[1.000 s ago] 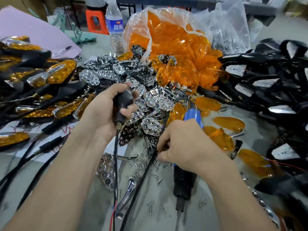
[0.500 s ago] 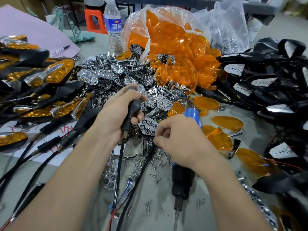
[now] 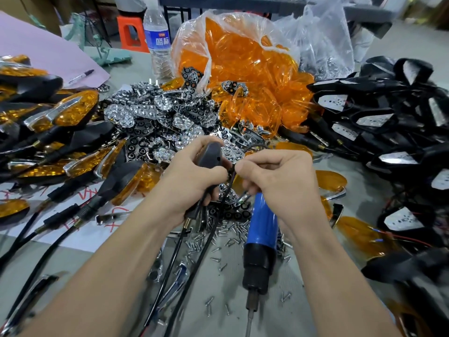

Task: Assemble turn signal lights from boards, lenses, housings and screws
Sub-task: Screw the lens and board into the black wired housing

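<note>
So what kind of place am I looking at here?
Probably a small assembly workshop for turn signals: a clear bag of orange plastic lenses, a heap of black plastic housings, a blue electric screwdriver among loose screws.

- Two large white Chinese characters on the blue label [image 3: 159,41] around the clear water bottle [image 3: 153,18] standing at the far side of the table; exact reading uncertain.
- Small yellowish print above those characters on the same label, too small to read.
- Finer lines of print lower on the label, also illegible.
- Red handwritten marks [image 3: 116,212], crosses and loose strokes, on the white paper sheet [image 3: 77,239] at left, partly covered by cables and lamps; not readable as words.
</note>
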The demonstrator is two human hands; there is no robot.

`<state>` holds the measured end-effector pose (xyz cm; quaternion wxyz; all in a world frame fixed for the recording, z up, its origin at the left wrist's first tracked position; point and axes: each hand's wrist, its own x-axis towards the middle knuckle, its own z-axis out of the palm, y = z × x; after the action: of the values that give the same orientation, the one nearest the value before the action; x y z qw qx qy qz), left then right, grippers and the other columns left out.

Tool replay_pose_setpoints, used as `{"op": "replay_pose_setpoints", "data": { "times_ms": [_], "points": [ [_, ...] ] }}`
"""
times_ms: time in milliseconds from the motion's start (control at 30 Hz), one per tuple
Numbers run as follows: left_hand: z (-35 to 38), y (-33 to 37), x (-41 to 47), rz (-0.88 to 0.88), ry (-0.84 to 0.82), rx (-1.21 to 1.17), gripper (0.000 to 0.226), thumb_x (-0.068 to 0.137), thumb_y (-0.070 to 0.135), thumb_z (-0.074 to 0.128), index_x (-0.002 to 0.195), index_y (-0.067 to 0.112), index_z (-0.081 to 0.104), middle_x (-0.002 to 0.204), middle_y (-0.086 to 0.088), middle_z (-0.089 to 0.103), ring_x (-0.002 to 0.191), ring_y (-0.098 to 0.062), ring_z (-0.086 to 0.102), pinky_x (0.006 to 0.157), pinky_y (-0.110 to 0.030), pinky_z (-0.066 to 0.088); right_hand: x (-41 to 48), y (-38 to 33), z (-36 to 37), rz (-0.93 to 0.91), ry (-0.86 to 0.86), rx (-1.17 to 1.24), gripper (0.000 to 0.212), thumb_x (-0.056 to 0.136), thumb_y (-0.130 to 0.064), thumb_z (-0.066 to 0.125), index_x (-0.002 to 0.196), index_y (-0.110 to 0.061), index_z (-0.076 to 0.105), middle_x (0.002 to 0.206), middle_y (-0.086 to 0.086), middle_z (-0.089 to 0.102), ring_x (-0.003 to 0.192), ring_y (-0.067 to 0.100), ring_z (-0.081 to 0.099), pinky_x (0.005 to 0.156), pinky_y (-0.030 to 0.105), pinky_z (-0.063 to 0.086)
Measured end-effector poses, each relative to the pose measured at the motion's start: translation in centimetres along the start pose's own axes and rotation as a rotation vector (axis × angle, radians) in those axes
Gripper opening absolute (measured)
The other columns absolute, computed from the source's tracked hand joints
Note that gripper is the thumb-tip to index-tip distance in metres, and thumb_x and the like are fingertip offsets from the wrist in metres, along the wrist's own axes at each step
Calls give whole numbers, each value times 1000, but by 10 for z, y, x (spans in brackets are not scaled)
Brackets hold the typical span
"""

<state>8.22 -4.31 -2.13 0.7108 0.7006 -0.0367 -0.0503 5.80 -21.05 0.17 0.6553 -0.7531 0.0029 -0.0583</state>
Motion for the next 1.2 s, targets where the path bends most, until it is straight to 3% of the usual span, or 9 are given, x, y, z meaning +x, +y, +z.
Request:
{"op": "replay_pose_setpoints", "data": {
  "times_ms": [133, 300, 633, 800, 967, 1200],
  "points": [
    [3, 1, -1, 22, -1, 37, 66, 59, 0, 71, 117, 29, 61, 77, 5, 71, 48, -18, 54, 37, -24, 39, 0, -4, 3, 51, -65, 271, 24, 89, 11, 70, 84, -10, 81, 71, 15, 76, 61, 21, 72, 62, 26, 61],
    [5, 4, -3, 18, 15, 54, 70, 58, -1, 70, 119, 30, 60, 82, 4, 72, 49, -19, 53, 37, -24, 39, 0, -3, 3, 41, -9, 335, 13, 88, 6, 74, 83, -6, 78, 67, 14, 74, 56, 20, 69, 55, 26, 59],
    [10, 9, -9, 105, 75, 256, 60, 57, 9, 72, 107, 40, 61, 91, -13, 69, 51, -21, 52, 43, -32, 42, 1, 5, 3, 12, -17, 336, 23, 88, 5, 74, 75, -13, 79, 67, 15, 73, 55, 21, 66, 52, 23, 53],
    [13, 11, -9, 159, 106, 325, 56, 57, 15, 73, 106, 42, 66, 87, -5, 69, 52, -11, 51, 50, -27, 43, 2, 5, 3, -1, -24, 358, 25, 88, 6, 73, 74, -13, 79, 66, 15, 73, 55, 22, 65, 53, 24, 54],
    [11, 13, -9, 194, 106, 321, 51, 58, 16, 73, 105, 35, 68, 79, -5, 63, 53, -12, 47, 50, -26, 39, 1, 2, 3, -24, -44, 375, 27, 88, 12, 70, 78, -11, 79, 70, 17, 75, 58, 22, 69, 56, 26, 59],
    [12, 10, -5, 187, 115, 332, 52, 56, 13, 75, 100, 39, 68, 70, 11, 58, 49, -7, 47, 45, -19, 39, 3, 2, 3, -161, -24, 232, 23, 84, 6, 78, 75, -15, 82, 61, 10, 72, 53, 20, 63, 51, 22, 51]
  ]
}}
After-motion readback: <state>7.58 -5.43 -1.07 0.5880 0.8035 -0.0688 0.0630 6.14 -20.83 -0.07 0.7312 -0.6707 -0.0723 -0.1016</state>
